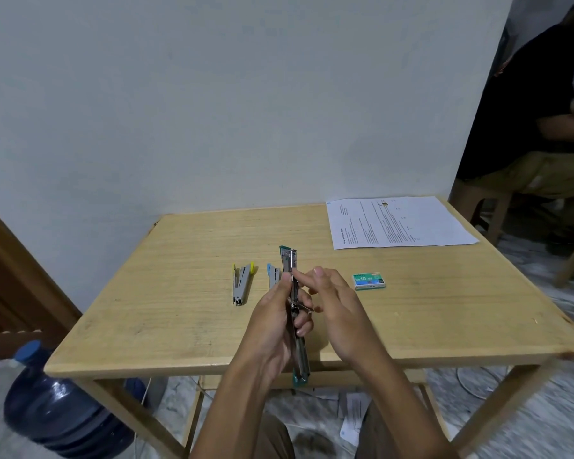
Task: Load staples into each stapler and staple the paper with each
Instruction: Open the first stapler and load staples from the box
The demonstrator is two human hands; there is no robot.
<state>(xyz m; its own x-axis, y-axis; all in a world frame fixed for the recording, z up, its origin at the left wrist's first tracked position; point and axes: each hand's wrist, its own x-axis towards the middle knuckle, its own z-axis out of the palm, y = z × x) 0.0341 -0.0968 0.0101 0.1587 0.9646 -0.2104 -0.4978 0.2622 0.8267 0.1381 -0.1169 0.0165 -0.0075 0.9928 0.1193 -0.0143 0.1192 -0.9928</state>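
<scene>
My left hand (pixel 274 321) grips a green-tipped stapler (pixel 292 264) that is swung fully open, held lengthwise above the wooden table (pixel 179 293). My right hand (pixel 332 303) touches its metal staple channel with thumb and forefinger; whether it pinches staples there is too small to tell. A yellow-tipped stapler (pixel 242 283) lies shut on the table to the left. A blue-tipped stapler (pixel 273 275) lies beside it, partly hidden behind my left hand. A green staple box (pixel 369 281) sits to the right. A printed paper sheet (pixel 396 221) lies at the far right corner.
A white wall stands right behind the table. A blue water jug (pixel 57 402) stands on the floor at the left. A person in dark clothes (pixel 537 127) sits on a chair beyond the table's right corner. Papers lie scattered on the floor underneath.
</scene>
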